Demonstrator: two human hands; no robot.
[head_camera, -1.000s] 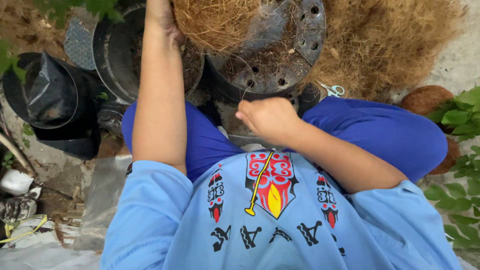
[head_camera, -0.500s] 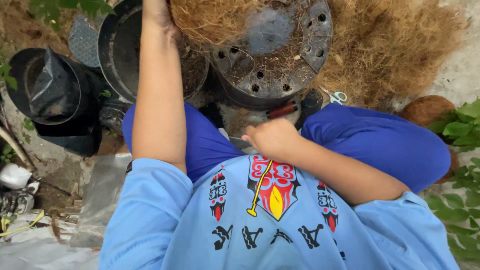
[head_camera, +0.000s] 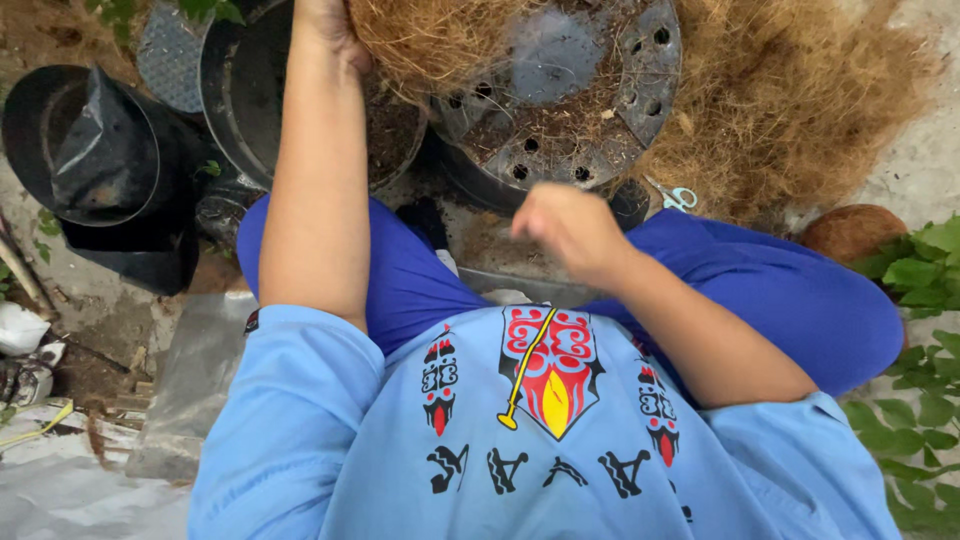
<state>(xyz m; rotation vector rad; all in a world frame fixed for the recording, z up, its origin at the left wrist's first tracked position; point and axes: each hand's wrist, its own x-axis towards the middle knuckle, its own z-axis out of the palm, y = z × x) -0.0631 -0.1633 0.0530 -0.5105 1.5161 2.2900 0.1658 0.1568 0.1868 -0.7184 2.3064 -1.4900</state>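
Observation:
A black plastic pot (head_camera: 560, 100) lies tilted towards me, its perforated bottom facing up and brown coconut fibre (head_camera: 430, 35) spilling over its rim. My left hand (head_camera: 328, 28) reaches forward and grips the pot's left edge at the top of the view, partly cut off by the frame. My right hand (head_camera: 572, 232) hovers just below the pot, over my blue-trousered knees. It is blurred with the fingers curled, and I cannot tell whether it holds anything.
A second black pot (head_camera: 240, 100) with soil stands left of the tilted one. Further left is a pot holding a black plastic bag (head_camera: 100, 150). A big heap of coconut fibre (head_camera: 800, 100), small teal-handled scissors (head_camera: 680, 197), a brown coconut husk (head_camera: 850, 232) and green plants (head_camera: 925, 300) lie to the right.
My right hand has risen from my lap and moved right, towards the underside of the pot. My left hand keeps its hold on the rim.

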